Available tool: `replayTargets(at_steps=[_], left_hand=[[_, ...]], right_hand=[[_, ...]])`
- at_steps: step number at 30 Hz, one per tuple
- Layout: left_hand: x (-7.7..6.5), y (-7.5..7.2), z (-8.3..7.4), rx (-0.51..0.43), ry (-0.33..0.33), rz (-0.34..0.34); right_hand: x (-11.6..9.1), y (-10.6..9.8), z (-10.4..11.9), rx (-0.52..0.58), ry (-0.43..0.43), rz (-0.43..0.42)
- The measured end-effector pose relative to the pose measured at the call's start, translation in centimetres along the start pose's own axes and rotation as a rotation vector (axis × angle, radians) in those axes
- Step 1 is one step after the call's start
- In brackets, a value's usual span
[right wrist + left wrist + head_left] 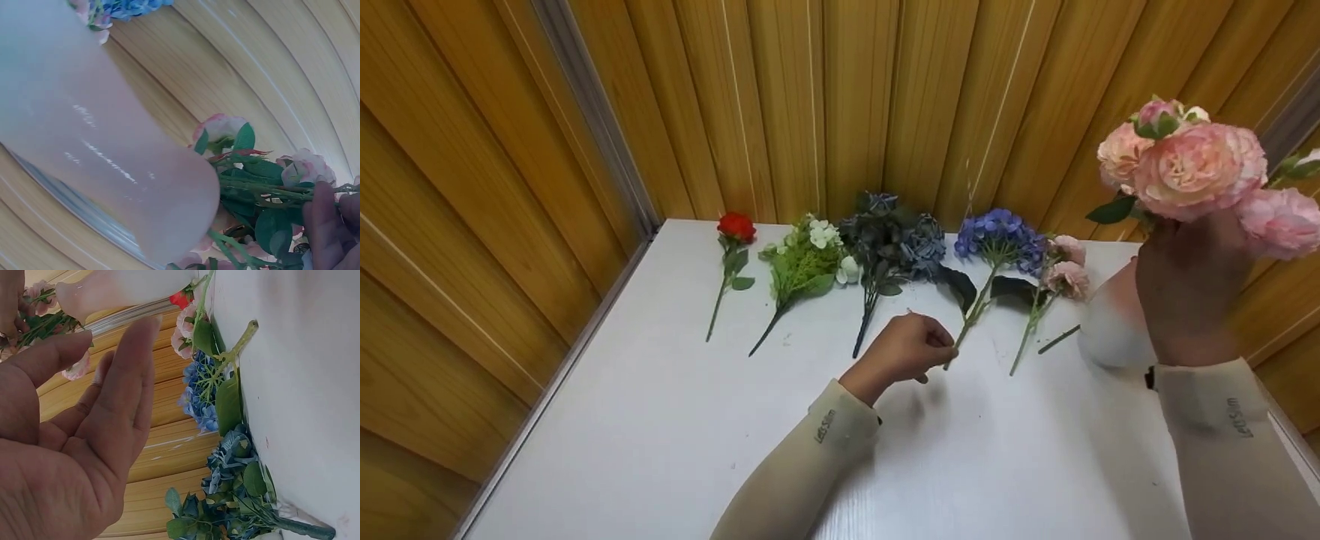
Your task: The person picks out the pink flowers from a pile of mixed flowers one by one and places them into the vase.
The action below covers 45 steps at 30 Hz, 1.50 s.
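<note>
My right hand (1192, 292) grips the green stems of a bunch of pink roses (1189, 169) at the right. In the right wrist view those stems (264, 188) meet the mouth of a frosted pinkish-white vase (112, 124); how deep they go is hidden. My left hand (904, 346) hovers by the lower stem of the blue hydrangea (1000, 238), which lies on the table. The left wrist view shows the left fingers (126, 377) nearly straight, thumb apart, nothing between them. There the hydrangea's stem (242, 340) is clear of the fingertips.
Along the back of the white table (660, 450) lie a red rose (736, 226), a green-and-white spray (810, 259), a dusky blue bunch (881, 240) and small pink flowers (1066, 277). Another stem end (1059, 340) shows beside the vase. Wood-panelled walls (855, 97) enclose the table.
</note>
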State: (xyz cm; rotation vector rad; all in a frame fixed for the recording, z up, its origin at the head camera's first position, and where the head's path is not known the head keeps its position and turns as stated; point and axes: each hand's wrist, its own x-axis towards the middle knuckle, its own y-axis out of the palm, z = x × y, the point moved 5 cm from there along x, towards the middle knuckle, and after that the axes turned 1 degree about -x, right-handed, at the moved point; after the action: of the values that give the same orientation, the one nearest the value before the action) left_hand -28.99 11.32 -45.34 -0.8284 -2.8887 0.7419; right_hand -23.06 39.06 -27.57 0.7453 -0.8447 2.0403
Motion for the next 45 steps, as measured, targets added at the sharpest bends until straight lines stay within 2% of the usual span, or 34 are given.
replayTargets(at_steps=[6, 14, 20, 23, 31, 35, 40, 45], left_hand=[[-0.1, -0.1, -0.1, 0.012, -0.005, 0.008], [-0.1, -0.1, -0.2, 0.012, -0.005, -0.003], [-0.1, -0.2, -0.2, 0.003, -0.006, -0.006], [-0.1, -0.2, -0.2, 0.0, -0.009, -0.004], [-0.1, -0.2, -0.1, 0.009, -0.01, -0.001], [-0.2, -0.1, -0.1, 0.006, -0.012, -0.001], [-0.2, 0.1, -0.1, 0.014, -0.017, 0.003], [-0.1, 0.3, 0.0, 0.014, -0.023, 0.005]], right_hand=[[-0.4, 0.4, -1.9, -0.088, 0.044, 0.021], [-0.3, 1.5, -3.8, -0.45, -0.059, 0.05], [-0.4, 1.5, -5.3, -0.507, 0.033, 0.138], [-0.5, 1.5, -5.7, -0.53, 0.052, 0.155], [-0.7, 1.5, -6.5, -0.554, 0.029, 0.172], [-1.3, 1.2, -6.8, -0.471, 0.075, 0.149], [-2.7, 0.3, -6.8, -0.3, 0.202, 0.076], [-3.7, 0.1, -6.6, -0.244, 0.227, 0.056]])
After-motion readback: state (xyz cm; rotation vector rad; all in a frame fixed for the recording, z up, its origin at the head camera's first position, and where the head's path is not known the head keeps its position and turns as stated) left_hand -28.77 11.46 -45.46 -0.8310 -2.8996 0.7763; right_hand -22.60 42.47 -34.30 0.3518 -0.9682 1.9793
